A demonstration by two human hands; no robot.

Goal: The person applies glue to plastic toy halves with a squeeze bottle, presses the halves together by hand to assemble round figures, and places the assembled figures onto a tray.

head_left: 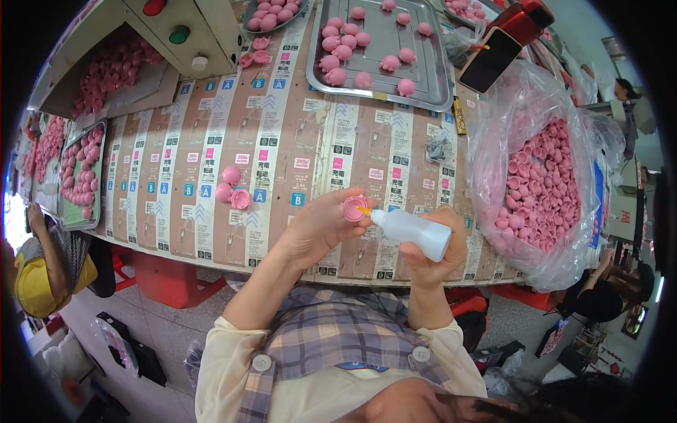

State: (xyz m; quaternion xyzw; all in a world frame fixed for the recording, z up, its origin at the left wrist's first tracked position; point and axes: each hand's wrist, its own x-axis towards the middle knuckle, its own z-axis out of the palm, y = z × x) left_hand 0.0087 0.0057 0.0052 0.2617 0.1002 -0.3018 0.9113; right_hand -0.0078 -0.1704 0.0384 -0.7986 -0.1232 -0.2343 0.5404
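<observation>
Pinching pink half-shell (352,204) in left hand (317,224) over table (282,148); gripping squeeze bottle (416,233) in right hand (455,243), aimed into the hollow. Apparently partway: closed-looking balls (350,29) on metal tray (435,79), many open shells (543,194) left in plastic bag (496,130).

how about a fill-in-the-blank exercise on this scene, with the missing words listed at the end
1. The white bottle is held in the person's ____ hand.
2. The left hand holds a small round piece whose colour is ____.
3. On the table, the little cluster to the left of the hands counts ____ loose pieces.
4. The big heap of pieces at the right lies in a clear plastic ____.

Missing words: right; pink; three; bag.
</observation>
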